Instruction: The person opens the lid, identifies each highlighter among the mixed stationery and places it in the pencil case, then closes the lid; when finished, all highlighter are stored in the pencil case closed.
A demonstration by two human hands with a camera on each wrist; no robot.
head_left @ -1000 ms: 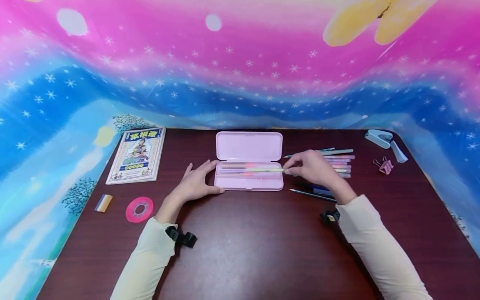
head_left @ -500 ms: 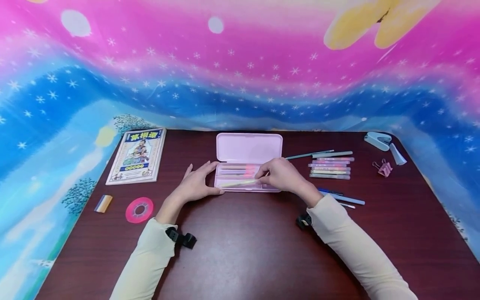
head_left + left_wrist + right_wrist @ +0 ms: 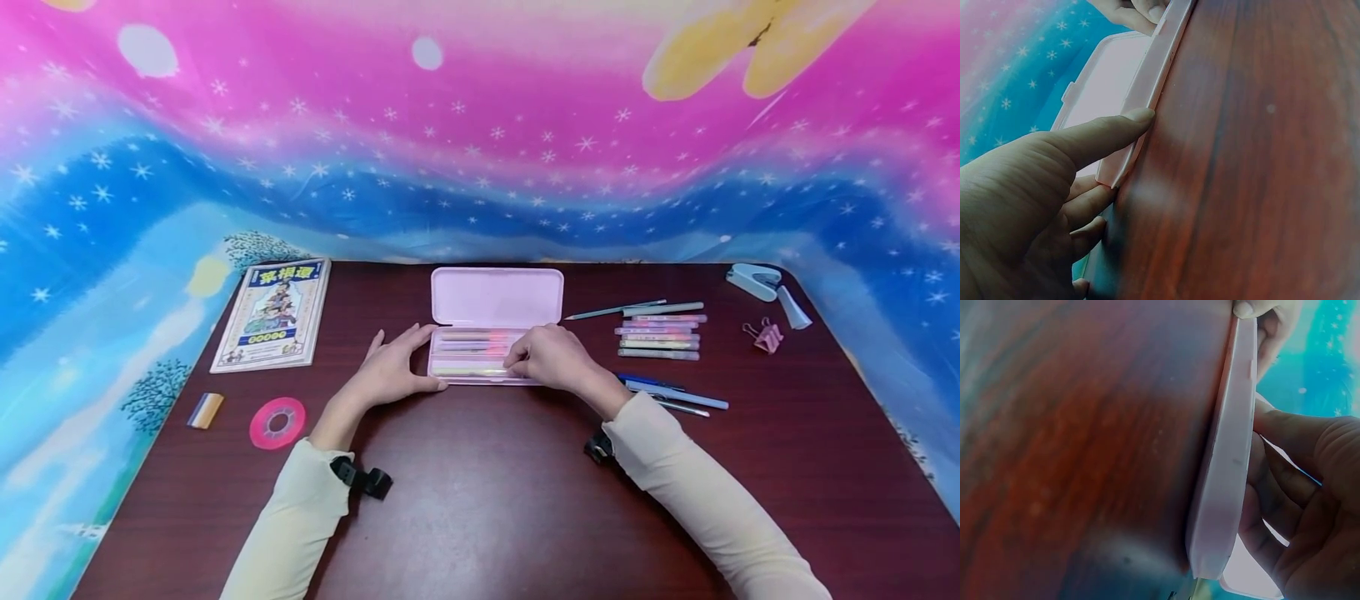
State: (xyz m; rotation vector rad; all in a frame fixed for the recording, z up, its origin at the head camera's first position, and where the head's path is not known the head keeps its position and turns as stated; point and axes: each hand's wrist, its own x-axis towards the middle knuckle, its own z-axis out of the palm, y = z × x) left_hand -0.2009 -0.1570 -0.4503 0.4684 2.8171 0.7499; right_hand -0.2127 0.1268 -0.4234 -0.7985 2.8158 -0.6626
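Clearly, the pale-pink pencil case [image 3: 497, 297] lies open.

The left hand [image 3: 1035, 194] reaches in from the left, its thumb on the side wall of a pale pink case [image 3: 1147, 87] — fingers at the case's near end. Behind stands the raised lid [image 3: 1097, 75]. At top, the right hand [image 3: 1132, 12], partly visible — beside reddish-brown wood [image 3: 1254, 156] and starry blue-pink cloth [image 3: 1016, 62].

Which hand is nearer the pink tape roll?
Left. The left hand touches the pencil case, right of and beyond the pink tape roll; the right hand is farther right, over the pencil case.
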